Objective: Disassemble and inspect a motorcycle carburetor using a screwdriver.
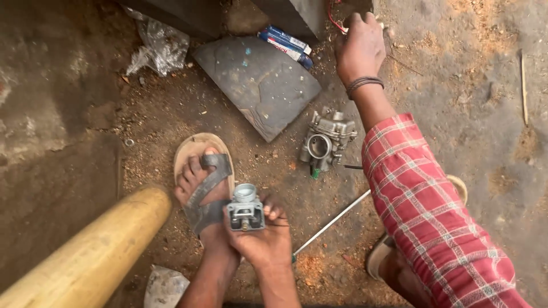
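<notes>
Carburettor body (pixel 245 209): lower centre, bore end up-frame, clamped in left hand (pixel 264 242) grip.
Right hand (pixel 359 47): upper frame, well apart; cannot tell its grip.

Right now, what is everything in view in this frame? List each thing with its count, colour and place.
small carburettor part: one, silver-grey, held in the left hand above the sandalled foot
whole carburettor: one, grey metal, on the dirt ground at centre
stone slab: one, dark grey, flat on the ground at top centre
small boxes: two, blue and white, at the slab's top edge
plastic bag: one, clear and crumpled, upper left
metal rod: one, silver, lying on the ground under the sleeve
sandal: one, tan with grey straps, on a foot
left hand: grip shut on the small part
right hand: red checked sleeve, reaching up top; grip not readable
</notes>
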